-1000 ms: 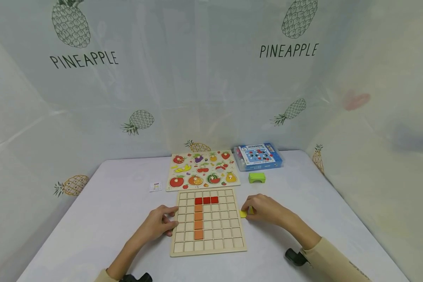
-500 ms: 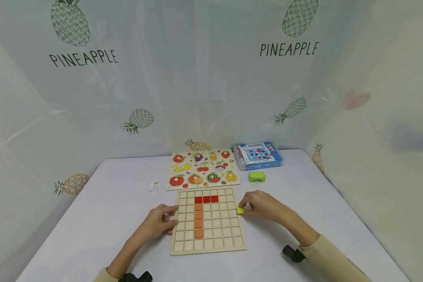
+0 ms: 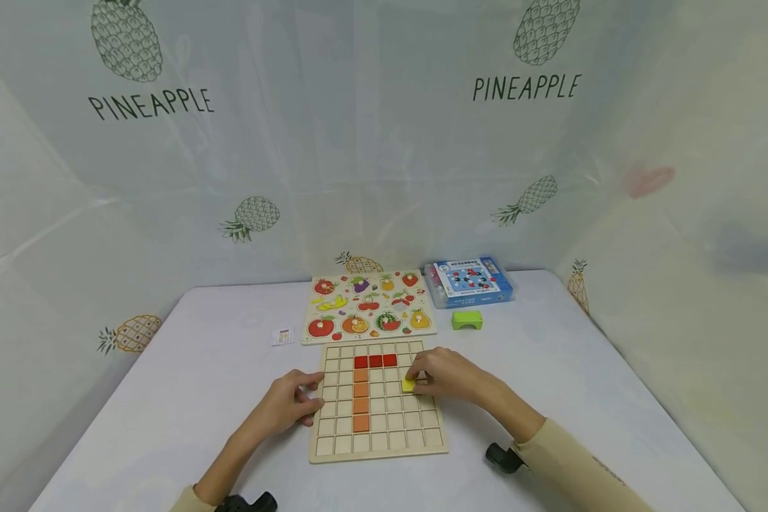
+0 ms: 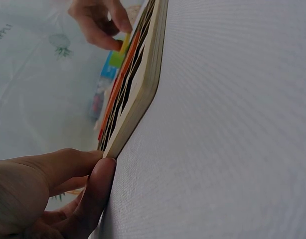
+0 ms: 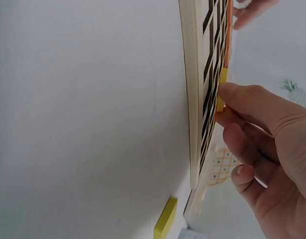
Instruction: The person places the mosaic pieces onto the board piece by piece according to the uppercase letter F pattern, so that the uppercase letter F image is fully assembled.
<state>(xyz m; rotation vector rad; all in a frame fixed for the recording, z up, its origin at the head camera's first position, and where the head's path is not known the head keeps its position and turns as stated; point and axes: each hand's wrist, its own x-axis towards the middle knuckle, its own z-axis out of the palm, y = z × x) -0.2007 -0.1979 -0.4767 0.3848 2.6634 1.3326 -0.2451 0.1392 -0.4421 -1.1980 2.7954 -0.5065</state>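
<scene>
A square wooden grid board [image 3: 379,458] lies flat on the table, with three red tiles [image 3: 375,361] in a row and a column of several orange tiles [image 3: 361,405]. Thumb and forefinger of my right hand [image 3: 451,375] pinch a yellow tile [image 3: 408,386] over the board's right part. Whether that tile touches the grid, I cannot tell. My left hand [image 3: 288,402] rests its fingertips against the board's left edge, forefinger and thumb apart along it. A second yellow tile [image 5: 166,219] lies on the table in the right wrist view; in the head view it is hidden.
Behind the grid stands a fruit puzzle board [image 3: 370,307], with a blue boxed set [image 3: 470,282] to its right. A green arch block [image 3: 466,320] sits in front of the box. Left of the puzzle lies a small printed card [image 3: 282,337]. A pineapple-print curtain hangs behind.
My right hand has moved left with the yellow tile, from the table beside the board to above its right columns. The left hand has stayed at the board's edge.
</scene>
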